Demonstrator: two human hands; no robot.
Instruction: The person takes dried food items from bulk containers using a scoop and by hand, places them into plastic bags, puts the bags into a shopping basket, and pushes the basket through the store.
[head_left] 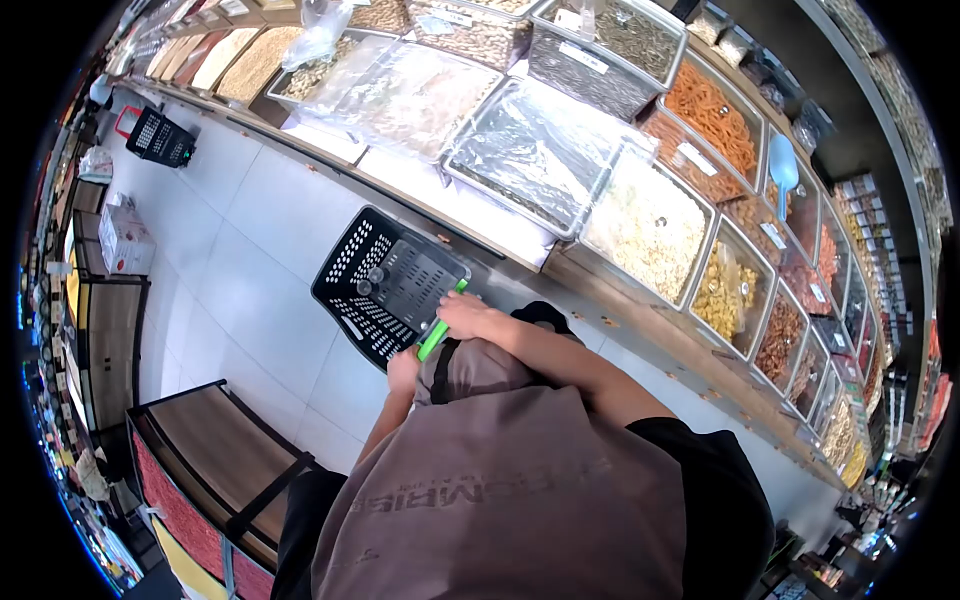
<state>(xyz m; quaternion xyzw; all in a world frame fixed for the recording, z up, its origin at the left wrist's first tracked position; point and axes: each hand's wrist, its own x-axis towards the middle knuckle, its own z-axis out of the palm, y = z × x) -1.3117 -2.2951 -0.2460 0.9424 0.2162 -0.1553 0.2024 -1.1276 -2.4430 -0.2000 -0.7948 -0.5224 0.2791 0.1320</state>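
Note:
A black shopping basket [345,270] with perforated walls stands on the floor in front of me, with nothing but its own dark slotted bottom visible inside. Across its near side runs a bright green handle [432,340]. My right hand [466,314] is closed around the upper end of this handle. At the lower end my left hand [403,368] grips it too, partly hidden by my apron [520,480]. To the right of the basket is a long counter of dry goods in clear bins, close to its rim.
Along the counter are a plastic-covered bin [530,150], a bin of pale flakes [650,225] and an orange-filled bin [710,115] near a blue scoop [783,175]. Another black basket [160,138] stands farther off. At left are a white box [125,240] and a low wooden shelf [215,445].

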